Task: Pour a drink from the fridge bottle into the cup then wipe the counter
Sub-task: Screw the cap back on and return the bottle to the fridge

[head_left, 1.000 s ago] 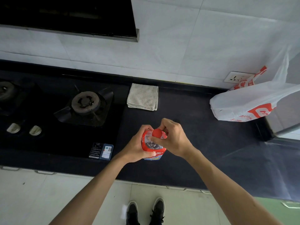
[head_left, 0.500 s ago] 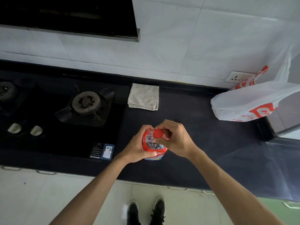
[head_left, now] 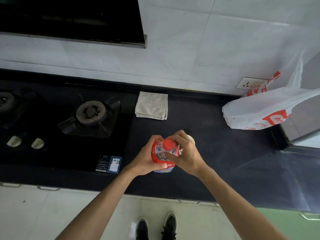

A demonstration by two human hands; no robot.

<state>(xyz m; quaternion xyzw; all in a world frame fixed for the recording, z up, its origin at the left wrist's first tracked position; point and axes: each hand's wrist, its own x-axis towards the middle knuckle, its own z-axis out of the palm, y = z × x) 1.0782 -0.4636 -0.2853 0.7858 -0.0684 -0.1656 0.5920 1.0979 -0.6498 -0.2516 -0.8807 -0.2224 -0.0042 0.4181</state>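
A clear plastic bottle (head_left: 161, 154) with a red label and a red cap (head_left: 168, 144) stands upright on the dark counter (head_left: 216, 153). My left hand (head_left: 147, 158) is wrapped around its body. My right hand (head_left: 186, 153) is at the neck, with fingers curled beside the cap, which sits on the bottle. Behind my right hand a sliver of a white cup (head_left: 191, 139) shows, mostly hidden. A folded beige cloth (head_left: 152, 105) lies at the back of the counter.
A black gas stove (head_left: 69, 122) with a burner and two knobs fills the left. A white and red plastic bag (head_left: 259, 111) sits at the right, below a wall socket (head_left: 249, 83). A range hood (head_left: 72, 19) hangs overhead. My shoes stand on the tiled floor.
My right hand has shifted its fingers around the cap, which now shows more fully. The bottle stays in place in my left hand.
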